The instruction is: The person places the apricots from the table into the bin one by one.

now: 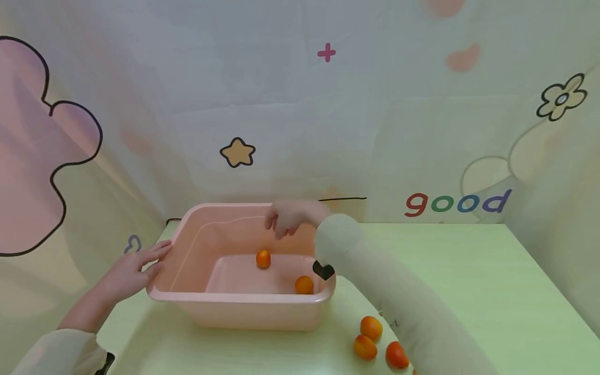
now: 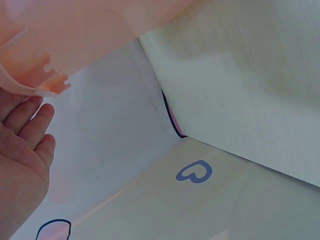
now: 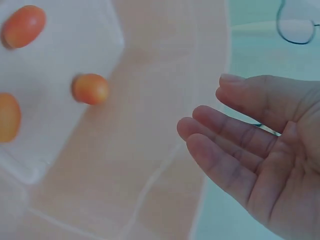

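A pink plastic basin (image 1: 253, 298) stands on the pale green table. My left hand (image 1: 133, 271) rests against its left rim with the fingers fairly straight; in the left wrist view the fingertips of that hand (image 2: 25, 145) touch the rim's underside. Over the basin's back right part, my right hand (image 1: 292, 216) hangs with relaxed fingers and nothing in them. Small orange-red fruits, like cherry tomatoes, lie inside, one near the middle (image 1: 263, 259) and another at the front right (image 1: 304, 285). The right wrist view shows a third fruit (image 3: 7, 117) there.
On the table right of the basin lie more orange-red fruits (image 1: 371, 328), partly hidden by my right sleeve (image 1: 398, 281). A printed cloth (image 1: 281, 114) hangs behind the table (image 1: 450, 271) and at its sides.
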Demonstrator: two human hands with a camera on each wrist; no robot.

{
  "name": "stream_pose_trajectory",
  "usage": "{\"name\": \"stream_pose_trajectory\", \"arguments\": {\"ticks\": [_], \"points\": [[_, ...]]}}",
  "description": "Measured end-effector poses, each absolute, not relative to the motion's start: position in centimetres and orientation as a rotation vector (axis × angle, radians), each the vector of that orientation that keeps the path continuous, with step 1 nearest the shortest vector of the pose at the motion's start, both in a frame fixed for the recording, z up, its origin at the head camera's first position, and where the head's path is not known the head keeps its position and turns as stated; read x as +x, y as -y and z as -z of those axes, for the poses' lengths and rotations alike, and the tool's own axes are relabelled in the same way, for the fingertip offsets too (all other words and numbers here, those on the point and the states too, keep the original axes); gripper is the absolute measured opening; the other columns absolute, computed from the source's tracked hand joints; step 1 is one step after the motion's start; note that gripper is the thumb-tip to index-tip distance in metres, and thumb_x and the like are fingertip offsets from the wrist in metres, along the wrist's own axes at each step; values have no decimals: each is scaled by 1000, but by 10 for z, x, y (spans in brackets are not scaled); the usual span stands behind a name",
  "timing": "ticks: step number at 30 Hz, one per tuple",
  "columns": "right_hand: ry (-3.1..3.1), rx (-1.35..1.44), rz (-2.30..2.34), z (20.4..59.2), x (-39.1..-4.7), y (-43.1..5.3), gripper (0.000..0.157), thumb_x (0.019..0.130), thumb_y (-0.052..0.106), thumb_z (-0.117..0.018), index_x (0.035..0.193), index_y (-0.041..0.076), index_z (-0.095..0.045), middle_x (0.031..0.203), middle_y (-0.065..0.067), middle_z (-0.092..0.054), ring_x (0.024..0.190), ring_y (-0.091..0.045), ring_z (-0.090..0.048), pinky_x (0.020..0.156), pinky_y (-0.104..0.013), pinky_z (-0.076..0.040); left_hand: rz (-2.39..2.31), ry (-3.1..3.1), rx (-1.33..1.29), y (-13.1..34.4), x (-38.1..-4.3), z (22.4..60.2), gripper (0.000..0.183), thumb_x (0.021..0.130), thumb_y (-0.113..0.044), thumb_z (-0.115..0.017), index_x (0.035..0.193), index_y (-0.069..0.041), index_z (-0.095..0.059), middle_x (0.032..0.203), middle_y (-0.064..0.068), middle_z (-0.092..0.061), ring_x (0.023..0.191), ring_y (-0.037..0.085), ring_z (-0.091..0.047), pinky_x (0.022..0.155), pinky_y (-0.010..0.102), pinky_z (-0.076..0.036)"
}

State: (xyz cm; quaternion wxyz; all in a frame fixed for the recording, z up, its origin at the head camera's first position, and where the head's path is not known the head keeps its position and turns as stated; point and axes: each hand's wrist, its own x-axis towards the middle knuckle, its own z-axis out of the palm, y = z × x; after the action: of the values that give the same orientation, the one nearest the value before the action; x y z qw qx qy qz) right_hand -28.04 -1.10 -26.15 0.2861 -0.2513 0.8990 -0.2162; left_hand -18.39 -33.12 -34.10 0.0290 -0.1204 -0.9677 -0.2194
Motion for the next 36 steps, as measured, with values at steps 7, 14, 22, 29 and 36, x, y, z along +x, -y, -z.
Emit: {"name": "stream_pose_trajectory", "arguments": {"ticks": [7,14,22,29,36], "points": [[-2392,-786,556,268,-305,-4,28,81,12,-62,108,17,-58,104,1,-56,88,-17,-57,77,-26,-50,658,2991,-359,330,-183,340,44,86,-10,-53,128,1,-44,134,21,-40,118,47,-37,86,60,-36],[-2388,-801,612,263,-299,-24,29,82,10,-60,111,13,-58,104,0,-56,92,-17,-54,74,-24,-50,648,3001,-349,331,-183,341,45,86,-11,-53,128,1,-43,135,21,-39,118,47,-37,86,61,-36],[-2377,-875,700,264,-296,-52,30,81,7,-57,111,10,-58,105,-4,-57,93,-17,-54,74,-29,-51,659,3006,-348,330,-184,341,45,86,-11,-53,129,2,-42,135,21,-38,119,47,-36,86,61,-35],[-2398,-913,666,264,-292,-76,30,80,9,-56,110,9,-58,102,-6,-59,87,-17,-56,71,-29,-52,677,3016,-344,330,-184,340,46,87,-11,-52,129,2,-41,135,22,-37,118,48,-35,85,62,-35],[-2391,-858,684,268,-288,-94,28,80,13,-60,109,11,-58,102,-7,-60,84,-18,-58,69,-29,-52,672,3015,-348,330,-184,341,46,87,-11,-52,129,2,-42,135,21,-38,119,48,-36,86,62,-35]]}}
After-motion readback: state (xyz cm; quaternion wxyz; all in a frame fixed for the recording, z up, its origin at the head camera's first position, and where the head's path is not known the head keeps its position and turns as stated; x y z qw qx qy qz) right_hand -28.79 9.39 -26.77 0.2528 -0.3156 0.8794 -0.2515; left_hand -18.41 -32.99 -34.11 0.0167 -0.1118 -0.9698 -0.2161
